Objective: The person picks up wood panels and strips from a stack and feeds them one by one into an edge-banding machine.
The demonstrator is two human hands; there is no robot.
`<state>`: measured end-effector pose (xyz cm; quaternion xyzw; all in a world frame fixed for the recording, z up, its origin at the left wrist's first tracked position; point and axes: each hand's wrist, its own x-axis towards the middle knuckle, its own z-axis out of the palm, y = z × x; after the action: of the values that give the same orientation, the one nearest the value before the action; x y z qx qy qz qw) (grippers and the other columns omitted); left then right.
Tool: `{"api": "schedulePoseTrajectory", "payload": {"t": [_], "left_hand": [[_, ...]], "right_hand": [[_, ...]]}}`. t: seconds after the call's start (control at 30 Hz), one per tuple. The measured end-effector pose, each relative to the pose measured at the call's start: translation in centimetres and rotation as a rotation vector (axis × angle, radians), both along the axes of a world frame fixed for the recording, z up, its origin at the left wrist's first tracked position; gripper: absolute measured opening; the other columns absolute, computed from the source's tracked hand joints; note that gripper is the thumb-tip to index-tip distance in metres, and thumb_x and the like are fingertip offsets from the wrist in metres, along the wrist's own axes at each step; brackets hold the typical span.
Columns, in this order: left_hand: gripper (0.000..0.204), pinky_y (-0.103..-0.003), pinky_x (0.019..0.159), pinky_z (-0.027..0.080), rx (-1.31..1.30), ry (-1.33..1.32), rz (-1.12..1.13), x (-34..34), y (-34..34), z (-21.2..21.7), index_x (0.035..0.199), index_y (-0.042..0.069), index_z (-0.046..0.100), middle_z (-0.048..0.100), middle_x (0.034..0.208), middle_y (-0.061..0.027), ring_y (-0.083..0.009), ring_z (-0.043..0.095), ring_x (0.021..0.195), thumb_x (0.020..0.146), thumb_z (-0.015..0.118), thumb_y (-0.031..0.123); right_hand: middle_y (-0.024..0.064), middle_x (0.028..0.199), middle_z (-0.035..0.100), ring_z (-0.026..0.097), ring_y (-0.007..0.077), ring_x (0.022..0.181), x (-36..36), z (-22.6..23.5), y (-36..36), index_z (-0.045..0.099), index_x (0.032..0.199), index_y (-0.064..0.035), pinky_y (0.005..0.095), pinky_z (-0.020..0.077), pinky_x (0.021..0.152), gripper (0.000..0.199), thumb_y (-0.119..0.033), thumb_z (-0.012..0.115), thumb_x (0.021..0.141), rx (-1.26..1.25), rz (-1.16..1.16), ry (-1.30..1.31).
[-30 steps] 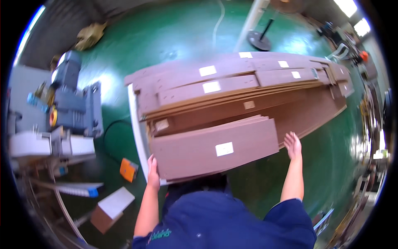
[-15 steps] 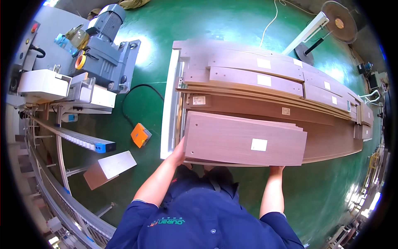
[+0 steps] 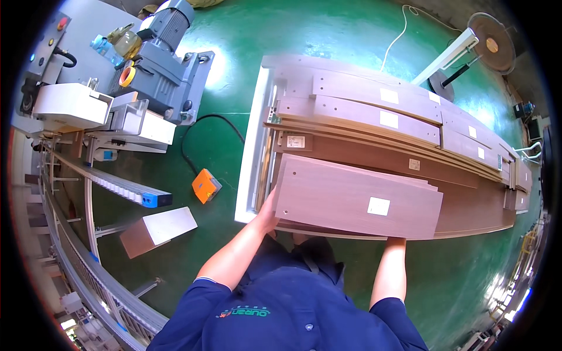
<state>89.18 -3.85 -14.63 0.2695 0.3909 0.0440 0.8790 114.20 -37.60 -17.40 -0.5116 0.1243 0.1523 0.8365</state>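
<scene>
Below the near panels [image 3: 351, 190], floor [image 3: 451, 281] spreads past their edge.

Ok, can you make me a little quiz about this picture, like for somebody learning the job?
1. True or false: the orange box lies on the floor.
2. Where along the front boards is the left hand? A) right end, B) middle, C) left end.
3. Fill in the colour: the label on top of those boards is ____.

Key: 1. True. 2. C. 3. White.
</scene>
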Motion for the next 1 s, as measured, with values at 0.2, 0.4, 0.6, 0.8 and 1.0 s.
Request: {"api": "schedulePoseTrajectory", "payload": {"t": [0.2,0.4,0.6,0.8,1.0], "left_hand": [[0.074,-0.041,0.113,0.024,-0.063,0.012,0.035,-0.2,-0.2,-1.3,0.145,0.007,0.037,0.038,0.15,-0.0081,-0.0246,0.033,0.138,0.094,0.043,0.059],[0.069,-0.037,0.111,0.032,-0.025,-0.044,-0.114,-0.8,0.5,-1.0,0.145,0.006,0.038,0.043,0.146,-0.0073,-0.0214,0.04,0.134,0.098,0.034,0.057],[0.07,-0.038,0.11,0.029,0.366,0.235,-0.063,-6.1,0.4,-2.7,0.143,0.004,0.037,0.046,0.142,-0.0112,-0.0231,0.042,0.131,0.099,0.031,0.058],[0.059,-0.039,0.09,0.049,0.108,0.065,0.307,-19.3,6.4,0.3,0.129,0.003,0.048,0.063,0.115,-0.0144,-0.0253,0.064,0.099,0.098,0.038,0.052],[0.038,-0.042,0.091,0.049,0.322,-0.425,0.831,-27.7,18.3,18.2,0.106,0.003,0.057,0.065,0.104,-0.014,-0.0264,0.063,0.097,0.098,0.045,0.038]], "right_hand": [[0.0076,0.137,0.043,0.043,0.0259,0.124,-0.1,0.1,0.5,0.038,0.14,-0.0122,0.0399,0.0374,0.102,0.065,-0.05,0.051,0.089,-0.025,0.076,0.05],[0.0066,0.143,0.04,0.04,0.0262,0.129,-0.6,-0.8,-1.1,0.035,0.143,-0.0138,0.0401,0.0344,0.106,0.07,-0.053,0.05,0.088,-0.071,0.063,0.122],[0.0057,0.148,0.036,0.036,0.0265,0.135,-0.5,-2.2,-3.7,0.032,0.147,-0.0154,0.0404,0.0315,0.11,0.075,-0.056,0.049,0.086,-0.158,-0.137,0.347],[0.0025,0.111,0.035,0.036,0.0196,0.096,-3.2,-18.1,-12.0,0.035,0.117,-0.0183,0.038,0.0338,0.081,0.043,-0.053,0.042,0.092,-0.071,0.068,0.387],[0.0009,0.085,0.047,0.041,0.0166,0.071,-16.4,-14.5,0.9,0.055,0.097,-0.0158,0.0324,0.0378,0.063,0.021,-0.036,0.051,0.092,-0.26,0.117,0.442]]}}
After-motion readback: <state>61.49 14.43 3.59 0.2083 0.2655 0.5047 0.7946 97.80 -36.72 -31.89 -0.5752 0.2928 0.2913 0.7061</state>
